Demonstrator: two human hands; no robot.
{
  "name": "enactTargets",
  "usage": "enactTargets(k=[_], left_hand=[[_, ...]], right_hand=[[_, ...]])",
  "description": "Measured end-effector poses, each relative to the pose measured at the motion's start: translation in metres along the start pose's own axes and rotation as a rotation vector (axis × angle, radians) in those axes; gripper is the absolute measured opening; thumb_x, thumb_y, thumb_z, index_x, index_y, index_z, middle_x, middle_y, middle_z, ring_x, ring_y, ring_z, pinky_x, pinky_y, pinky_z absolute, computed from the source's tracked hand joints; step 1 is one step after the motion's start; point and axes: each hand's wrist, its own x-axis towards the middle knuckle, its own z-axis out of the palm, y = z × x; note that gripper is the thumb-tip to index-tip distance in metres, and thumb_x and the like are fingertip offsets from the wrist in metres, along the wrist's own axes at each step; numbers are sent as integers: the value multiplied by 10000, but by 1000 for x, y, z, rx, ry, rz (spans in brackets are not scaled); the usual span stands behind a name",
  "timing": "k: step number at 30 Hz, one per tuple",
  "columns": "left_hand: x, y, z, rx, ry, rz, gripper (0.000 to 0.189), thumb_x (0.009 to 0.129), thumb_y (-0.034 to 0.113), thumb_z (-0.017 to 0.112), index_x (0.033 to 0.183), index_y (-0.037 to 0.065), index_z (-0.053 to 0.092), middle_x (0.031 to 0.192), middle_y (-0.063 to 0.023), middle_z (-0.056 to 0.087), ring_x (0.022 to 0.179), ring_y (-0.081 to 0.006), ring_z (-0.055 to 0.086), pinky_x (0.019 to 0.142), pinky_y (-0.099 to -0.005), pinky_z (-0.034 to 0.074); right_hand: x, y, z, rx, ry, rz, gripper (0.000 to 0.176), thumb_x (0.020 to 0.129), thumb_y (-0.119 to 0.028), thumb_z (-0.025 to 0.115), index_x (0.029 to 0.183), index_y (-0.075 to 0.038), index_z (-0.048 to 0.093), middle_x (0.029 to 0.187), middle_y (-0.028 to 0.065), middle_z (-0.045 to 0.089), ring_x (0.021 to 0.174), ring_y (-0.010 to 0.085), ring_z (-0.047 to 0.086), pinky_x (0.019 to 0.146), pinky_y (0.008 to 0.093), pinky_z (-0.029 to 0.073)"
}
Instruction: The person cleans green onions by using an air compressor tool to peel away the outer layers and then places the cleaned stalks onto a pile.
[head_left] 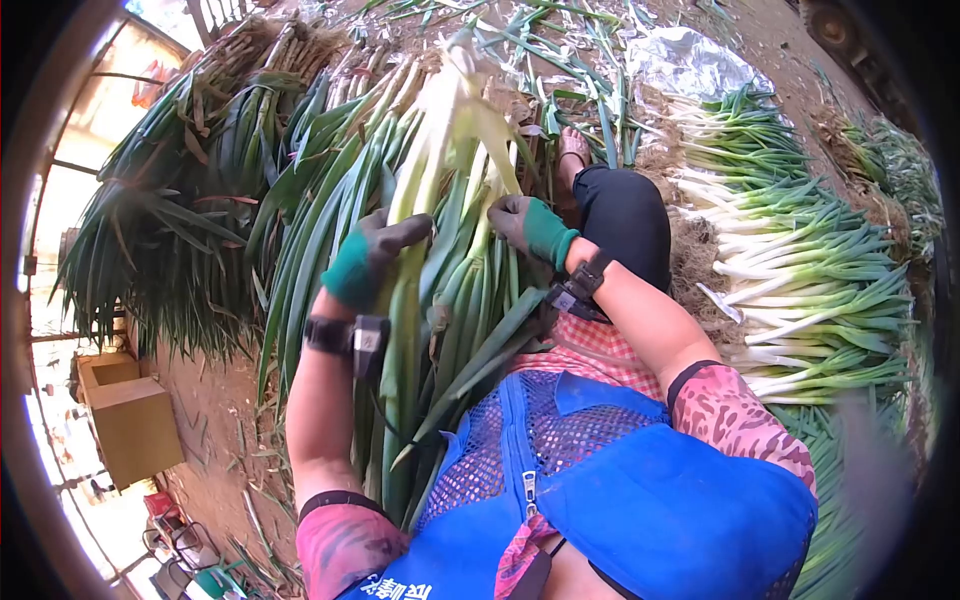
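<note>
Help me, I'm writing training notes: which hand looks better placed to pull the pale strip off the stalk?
Right, probably: the right hand pinches the strip, which stands away from the stalk. The left hand is busy holding that stalk, thumb across it.

A farm shed or vegetable-packing place, by the look of it.
Bundles of long green onions [190,195] with brown roots are heaped on the left, and a long row of clean, white-stemmed onions [800,265] lies on the right. Leaf scraps [606,115] litter the bare, earth-coloured floor [225,400], and a tan box [140,430] stands near a bright, dark-framed wall [115,110].
</note>
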Motion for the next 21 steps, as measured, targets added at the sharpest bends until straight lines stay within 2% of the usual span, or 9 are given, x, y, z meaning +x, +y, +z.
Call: enactTargets(k=[1, 3, 8, 9, 12, 14, 16, 19, 21], left_hand=[[-23, 9, -6, 49, 86, 162, 433, 833, 390, 681, 1022, 0, 671, 805, -57, 619, 704, -170, 588, 652, -302, 491], [-35, -4, -36, 98, 198, 205, 364, 858, 334, 657, 997, -2, 682, 848, -93, 647, 728, -178, 618, 661, -302, 502], [-62, -2, -64, -239, 373, 28, 271, 883, 244, 639, 997, 1, 685, 845, -91, 668, 717, -176, 643, 643, -296, 522], [-62, -8, -65, -278, 340, 2, 278, 879, 249, 641, 997, 0, 680, 841, -90, 667, 717, -174, 642, 648, -297, 522], [-49, -52, -67, -371, 278, -26, 338, 860, 346, 664, 949, 20, 668, 818, -68, 660, 710, -154, 627, 648, -292, 505], [-50, -63, -66, -311, 268, -49, 323, 865, 341, 657, 927, 25, 665, 787, -55, 645, 655, -145, 601, 612, -284, 490], [-53, -75, -68, -344, 280, -11, 312, 865, 330, 645, 923, 24, 663, 774, -52, 637, 650, -142, 594, 612, -280, 482], [-64, -73, -72, -316, 241, 17, 304, 868, 317, 629, 924, 20, 662, 770, -52, 631, 667, -139, 593, 630, -273, 478], [-78, -63, -80, -286, 213, 48, 309, 870, 314, 625, 942, 16, 664, 791, -61, 636, 696, -145, 604, 655, -280, 485]], right_hand=[[-5, -12, 5, -84, 43, -12, 498, 872, -407, 586, 1075, 40, 671, 964, 279, 683, 938, 378, 681, 849, 428, 510], [-2, -21, 18, -248, 94, 15, 567, 853, -443, 597, 1103, 63, 651, 974, 296, 677, 957, 396, 676, 866, 434, 513], [37, 5, 69, -496, 256, 52, 699, 816, -527, 616, 1108, 108, 624, 952, 320, 668, 938, 404, 680, 860, 444, 527], [36, -9, 59, -348, 86, 154, 662, 825, -496, 638, 1082, 114, 636, 939, 318, 668, 913, 404, 684, 839, 440, 532], [52, -3, 40, -349, -102, -47, 544, 860, -407, 656, 1114, 73, 641, 1138, 303, 635, 1019, 407, 655, 937, 428, 495], [40, -4, 45, 529, 144, 95, 440, 916, -282, 615, 1181, 69, 599, 1079, 180, 686, 927, 297, 676, 861, 330, 524], [-14, -53, 28, 701, 112, -91, 484, 878, -267, 690, 1187, 88, 577, 1085, 163, 680, 980, 231, 654, 879, 297, 501], [20, 7, 20, 533, 29, -453, 388, 869, -32, 626, 1253, 5, 589, 1153, 119, 656, 1008, 172, 634, 944, 296, 487], [33, 8, 16, 335, 69, -594, 351, 910, -39, 578, 1260, -13, 594, 1126, 94, 653, 979, 149, 636, 885, 282, 515]])
